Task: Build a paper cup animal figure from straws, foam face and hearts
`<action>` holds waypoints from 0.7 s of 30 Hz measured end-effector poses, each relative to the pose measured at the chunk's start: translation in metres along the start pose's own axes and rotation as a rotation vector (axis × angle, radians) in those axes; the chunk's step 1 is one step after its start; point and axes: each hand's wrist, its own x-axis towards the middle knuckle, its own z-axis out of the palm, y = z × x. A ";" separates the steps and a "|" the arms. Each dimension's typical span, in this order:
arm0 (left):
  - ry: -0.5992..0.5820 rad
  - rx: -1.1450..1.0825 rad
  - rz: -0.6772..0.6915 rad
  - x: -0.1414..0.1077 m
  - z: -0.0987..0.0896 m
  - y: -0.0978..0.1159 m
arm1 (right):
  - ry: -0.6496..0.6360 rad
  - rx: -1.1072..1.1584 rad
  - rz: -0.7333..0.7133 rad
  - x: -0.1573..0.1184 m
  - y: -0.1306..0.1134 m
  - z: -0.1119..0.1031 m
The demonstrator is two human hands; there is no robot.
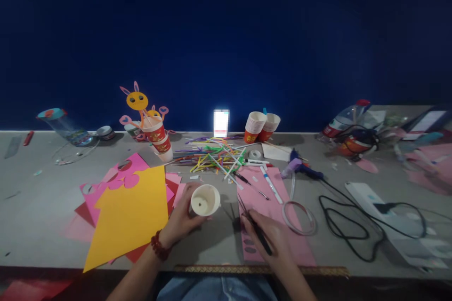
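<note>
My left hand is wrapped round a paper cup, its mouth tipped towards me. A small dark spot, perhaps a hole, shows on the white inner bottom of the cup. To the right, my right hand grips a slim dark tool with two thin pointed tips, like tweezers or narrow scissors. Those tips point away from me, above a pink sheet with oval cut-outs near its front edge. Cup and tool are apart.
Yellow paper lies over pink and red sheets at left. Pipe cleaners are heaped behind the cup, near a decorated cup figure and stacked cups. At right are a glue gun, its black cable and a power strip.
</note>
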 end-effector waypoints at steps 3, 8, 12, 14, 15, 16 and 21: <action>0.043 -0.056 -0.124 0.005 -0.002 -0.016 | -0.011 -0.221 -0.047 0.001 0.009 0.001; 0.086 -0.031 -0.244 0.006 -0.002 -0.029 | -0.079 -0.342 -0.136 0.003 0.024 -0.008; 0.081 0.044 -0.267 0.001 -0.002 -0.028 | -0.069 -0.420 -0.177 0.009 0.025 -0.018; 0.097 0.089 -0.247 0.000 -0.003 -0.027 | -0.069 -0.463 -0.186 0.014 0.023 -0.023; 0.105 0.110 -0.233 -0.001 -0.003 -0.026 | -0.073 -0.484 -0.191 0.017 0.022 -0.025; 0.111 0.130 -0.220 -0.001 -0.004 -0.025 | -0.079 -0.505 -0.198 0.020 0.021 -0.026; 0.070 0.207 -0.179 0.000 -0.010 -0.021 | -0.090 -0.577 -0.221 0.026 0.026 -0.029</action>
